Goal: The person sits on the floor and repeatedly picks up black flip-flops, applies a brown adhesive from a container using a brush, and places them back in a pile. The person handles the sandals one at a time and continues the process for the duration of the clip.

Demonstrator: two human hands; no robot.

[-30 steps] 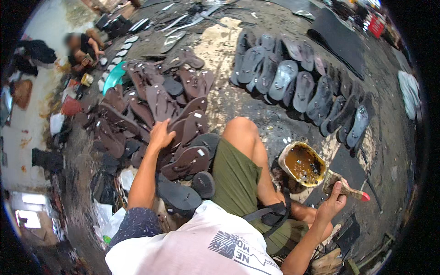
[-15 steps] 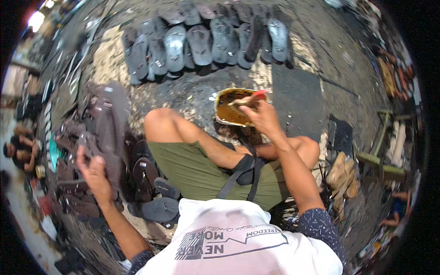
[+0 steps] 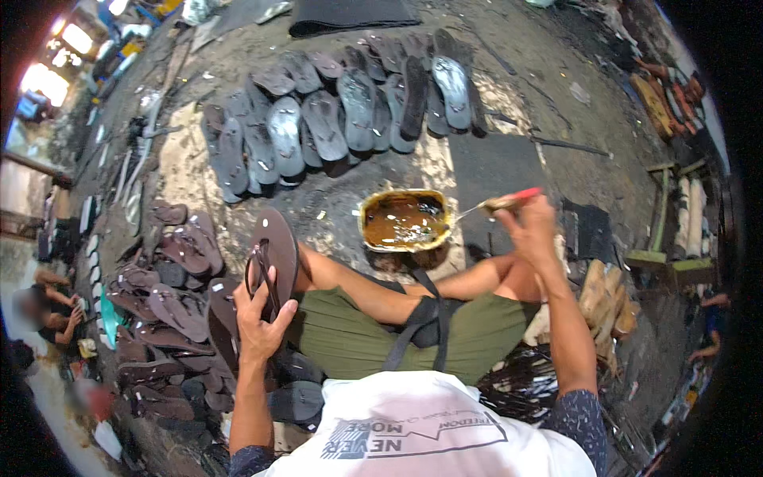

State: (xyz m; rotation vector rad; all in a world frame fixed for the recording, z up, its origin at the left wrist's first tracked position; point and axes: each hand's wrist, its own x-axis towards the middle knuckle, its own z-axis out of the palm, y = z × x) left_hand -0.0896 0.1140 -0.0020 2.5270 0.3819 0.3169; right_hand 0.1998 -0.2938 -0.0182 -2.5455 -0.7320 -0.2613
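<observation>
1. I see a brown sandal held up in my left hand, above my left knee and just left of the glue tin. Its sole faces away and its dark strap hangs on the side facing me.
2. My left fingers are curled around the sandal's lower end, thumb over the strap; the grip is closed on it.
3. I judge the sandal light and bendy, a foam or rubber sole that flexes if pinched at one tip. Holding it at the heel end as now leaves the rest bare; a firmer hold would be across the middle, at the edges.
4. My right hand is closed around a red-handled brush, whose bristle end points at the tin. The bristles are blurred, so I cannot tell whether they are loaded.
5. The open tin of brown glue sits on the ground just beyond my knees, between both hands. The glue looks wet and sticky; anything it touches will be slippery, then tacky.
6. Farther out, a row of grey soles lies spread on the ground beyond the tin.
7. A heap of brown sandals is piled at my left, near the left hand.
8. Another person crouches at the far left edge.
</observation>
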